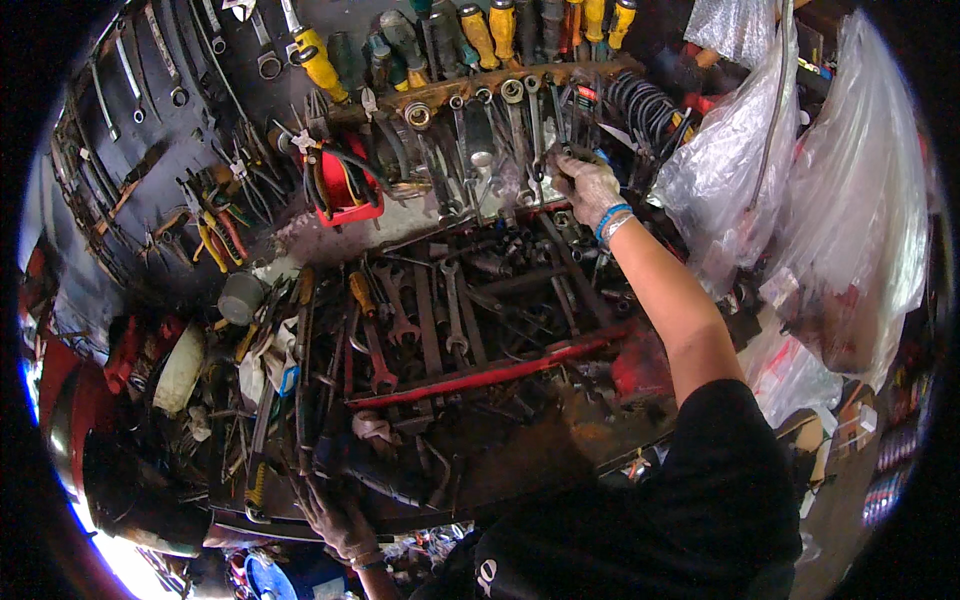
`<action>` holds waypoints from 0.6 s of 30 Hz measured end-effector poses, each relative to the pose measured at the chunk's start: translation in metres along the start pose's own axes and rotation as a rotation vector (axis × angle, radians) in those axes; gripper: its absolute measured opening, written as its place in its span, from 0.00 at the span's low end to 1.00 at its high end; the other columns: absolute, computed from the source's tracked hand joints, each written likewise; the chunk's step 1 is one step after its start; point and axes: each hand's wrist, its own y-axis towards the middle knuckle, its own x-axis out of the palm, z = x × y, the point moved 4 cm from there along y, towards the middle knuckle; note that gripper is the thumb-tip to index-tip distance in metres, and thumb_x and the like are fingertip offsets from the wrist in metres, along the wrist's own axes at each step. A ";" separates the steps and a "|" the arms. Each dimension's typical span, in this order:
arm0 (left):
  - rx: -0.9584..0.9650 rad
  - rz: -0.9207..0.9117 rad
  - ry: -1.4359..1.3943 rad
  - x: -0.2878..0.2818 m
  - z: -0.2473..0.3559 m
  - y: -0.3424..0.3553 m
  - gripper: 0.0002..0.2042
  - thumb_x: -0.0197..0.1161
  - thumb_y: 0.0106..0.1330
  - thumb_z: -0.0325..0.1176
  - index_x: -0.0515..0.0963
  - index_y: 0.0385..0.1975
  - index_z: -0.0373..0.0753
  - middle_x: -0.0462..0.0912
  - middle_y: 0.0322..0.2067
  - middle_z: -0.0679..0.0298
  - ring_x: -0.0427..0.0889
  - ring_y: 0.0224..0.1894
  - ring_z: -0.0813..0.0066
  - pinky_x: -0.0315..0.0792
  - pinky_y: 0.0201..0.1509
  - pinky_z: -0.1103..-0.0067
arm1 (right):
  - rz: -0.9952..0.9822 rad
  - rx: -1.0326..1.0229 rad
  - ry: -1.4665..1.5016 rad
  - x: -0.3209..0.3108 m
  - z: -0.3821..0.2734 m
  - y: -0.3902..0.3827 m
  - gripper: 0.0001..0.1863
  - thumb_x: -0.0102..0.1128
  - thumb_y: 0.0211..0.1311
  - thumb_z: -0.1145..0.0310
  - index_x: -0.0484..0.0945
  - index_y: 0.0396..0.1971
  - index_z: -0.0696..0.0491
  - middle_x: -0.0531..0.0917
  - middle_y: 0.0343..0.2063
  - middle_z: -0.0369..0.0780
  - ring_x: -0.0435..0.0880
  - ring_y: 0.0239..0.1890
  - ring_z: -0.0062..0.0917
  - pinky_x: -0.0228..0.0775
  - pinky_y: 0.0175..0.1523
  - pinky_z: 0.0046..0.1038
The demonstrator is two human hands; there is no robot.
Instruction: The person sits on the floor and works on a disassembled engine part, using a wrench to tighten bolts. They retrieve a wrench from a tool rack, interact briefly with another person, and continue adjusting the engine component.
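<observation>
My right hand, in a pale, soiled work glove with blue bands at the wrist, reaches to the back of the bench. Its fingers are curled closed beside the hanging wrenches; what they grip is too dark and small to name. Low on the left, my gloved left hand rests at the bench's front edge with its fingers stretched out and nothing in them. Between the hands lies a red-edged tool tray holding open-end wrenches and other dark metal tools.
Yellow-handled screwdrivers stand in a rack above. Pliers and more wrenches hang on the left wall, near a red bin. A coiled black cable and plastic sheeting are at the right. Loose tools crowd the bench's left side.
</observation>
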 end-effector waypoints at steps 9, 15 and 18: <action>-0.021 -0.031 -0.003 0.000 0.000 -0.001 0.34 0.58 0.67 0.41 0.61 0.73 0.39 0.64 0.72 0.50 0.59 0.75 0.52 0.48 0.79 0.58 | -0.046 -0.007 0.026 -0.007 0.001 0.012 0.20 0.65 0.64 0.75 0.75 0.56 0.53 0.85 0.42 0.41 0.86 0.38 0.28 0.84 0.39 0.30; 0.004 -0.013 -0.020 0.000 0.000 -0.002 0.36 0.59 0.62 0.37 0.61 0.73 0.39 0.65 0.71 0.50 0.59 0.75 0.51 0.48 0.79 0.57 | -0.114 -0.049 -0.169 -0.020 0.012 0.032 0.21 0.69 0.58 0.77 0.80 0.53 0.52 0.86 0.44 0.37 0.84 0.49 0.29 0.80 0.54 0.30; 0.039 0.009 -0.024 0.000 -0.001 -0.002 0.35 0.59 0.63 0.38 0.61 0.73 0.39 0.66 0.70 0.50 0.60 0.74 0.50 0.49 0.79 0.57 | -0.272 -0.230 -0.268 -0.026 0.023 0.051 0.21 0.70 0.55 0.78 0.83 0.51 0.52 0.87 0.43 0.35 0.80 0.56 0.27 0.72 0.64 0.29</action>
